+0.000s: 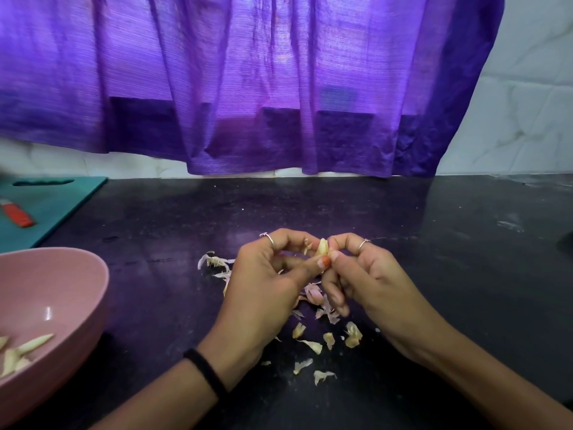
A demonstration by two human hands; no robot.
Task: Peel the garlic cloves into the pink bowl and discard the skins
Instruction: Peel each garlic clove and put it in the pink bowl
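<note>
Both forearms are reaching in from the bottom edge, the left one wearing a black band (203, 372) at the wrist, and the two hands are meeting above the dark worktop (434, 243). Between them a pale garlic clove (322, 247) is being pinched: the left hand (266, 283) is curling its thumb and forefinger round the near side, while the right hand (369, 277) is nipping the far end with its fingers pressed together, seemingly pulling at the skin. Loose skins (319, 333) are lying scattered on the worktop under and just in front of the hands, with a further tuft off to the left. To the left, near the frame edge, the pink bowl (71, 274) is sitting with several peeled cloves (23, 352) already inside, and beyond it a teal board (52, 206) is carrying an orange-handled tool (17, 214). Judging from this, the peel is only partly off, so the clove could slip from the pinch and drop among the skins. Since the bowl stands well apart from the hands, a careless toss could miss it. The papery skins could also cling to the fingers and ride into the bowl.
</note>
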